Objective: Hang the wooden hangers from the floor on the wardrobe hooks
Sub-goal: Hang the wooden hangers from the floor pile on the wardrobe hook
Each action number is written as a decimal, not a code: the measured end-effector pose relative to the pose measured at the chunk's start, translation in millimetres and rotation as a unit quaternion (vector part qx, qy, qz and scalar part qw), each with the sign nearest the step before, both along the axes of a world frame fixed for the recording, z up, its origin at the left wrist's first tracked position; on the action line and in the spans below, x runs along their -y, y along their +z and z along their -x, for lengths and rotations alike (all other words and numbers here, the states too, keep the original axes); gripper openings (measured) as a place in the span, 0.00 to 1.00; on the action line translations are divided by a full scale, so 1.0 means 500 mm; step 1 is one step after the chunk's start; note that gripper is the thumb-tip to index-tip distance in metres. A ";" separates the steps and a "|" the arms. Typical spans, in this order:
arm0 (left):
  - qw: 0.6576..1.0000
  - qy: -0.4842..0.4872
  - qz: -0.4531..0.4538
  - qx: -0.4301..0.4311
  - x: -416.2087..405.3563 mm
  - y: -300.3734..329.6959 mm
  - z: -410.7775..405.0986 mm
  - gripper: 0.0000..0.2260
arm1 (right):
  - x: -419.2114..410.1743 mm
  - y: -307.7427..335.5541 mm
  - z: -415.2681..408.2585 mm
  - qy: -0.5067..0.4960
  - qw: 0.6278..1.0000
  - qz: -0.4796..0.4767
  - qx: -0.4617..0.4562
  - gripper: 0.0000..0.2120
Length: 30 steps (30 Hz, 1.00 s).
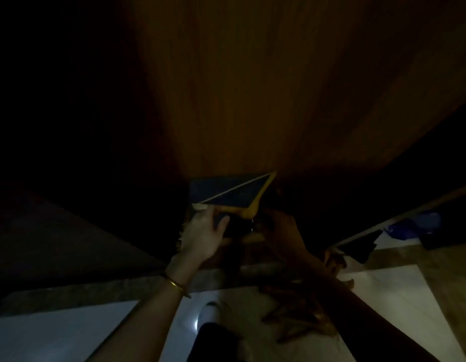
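Hanger held up, left hand gripping its lower-left end

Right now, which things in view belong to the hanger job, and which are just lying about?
Part of the job:
- wooden hanger held up before the wardrobe panel
- left hand touching its bar end
- right hand, in shadow, grip unclear
- pile of hangers on the floor

Lying about:
- blue item at right, too dim to identify

very dim — soft focus | glare on floor tile (wide-angle bending at edges)
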State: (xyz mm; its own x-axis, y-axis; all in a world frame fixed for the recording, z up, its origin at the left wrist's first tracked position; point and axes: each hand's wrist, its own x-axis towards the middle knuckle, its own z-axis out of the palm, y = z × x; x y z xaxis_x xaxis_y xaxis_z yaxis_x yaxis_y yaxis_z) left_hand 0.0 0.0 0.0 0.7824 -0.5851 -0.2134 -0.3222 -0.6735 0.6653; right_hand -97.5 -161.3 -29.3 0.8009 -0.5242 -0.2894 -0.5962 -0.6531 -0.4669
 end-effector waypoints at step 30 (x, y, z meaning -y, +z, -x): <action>0.939 -0.236 -0.190 0.166 0.269 -0.792 -0.319 0.29 | 0.222 -0.700 -0.270 -0.110 0.990 -0.024 0.084 0.18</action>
